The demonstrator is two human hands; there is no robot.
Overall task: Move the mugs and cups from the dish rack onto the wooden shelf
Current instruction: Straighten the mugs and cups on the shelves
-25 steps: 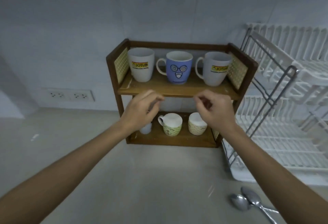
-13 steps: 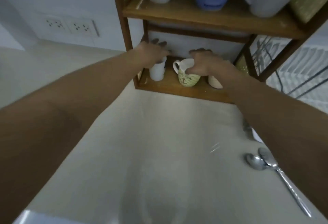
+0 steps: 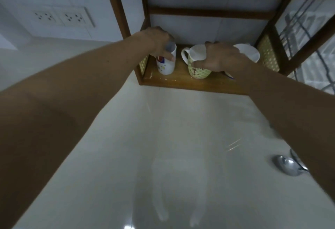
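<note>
Both hands are now down on the bottom tier of the wooden shelf; a second ago they hovered loosely curled in front of the top tier, touching nothing. The view has dropped with them, so the top tier's mugs are out of frame.

Left hand grasps the small white cup from above, fingers around its rim; the cup stands upright at the shelf's left end, just inside the side panel. Right hand clamps over the rim of the green patterned mug at mid-shelf, handle pointing left. A third white cup sits behind that hand towards the shelf's right end.

Read: all visible cups are already on the shelf, nothing is in transit, and the dish rack right of the shelf shows no cups in the visible part. This looks like final tidying or spacing, task near done. Risk: knocking mug into cup while shifting.
</note>
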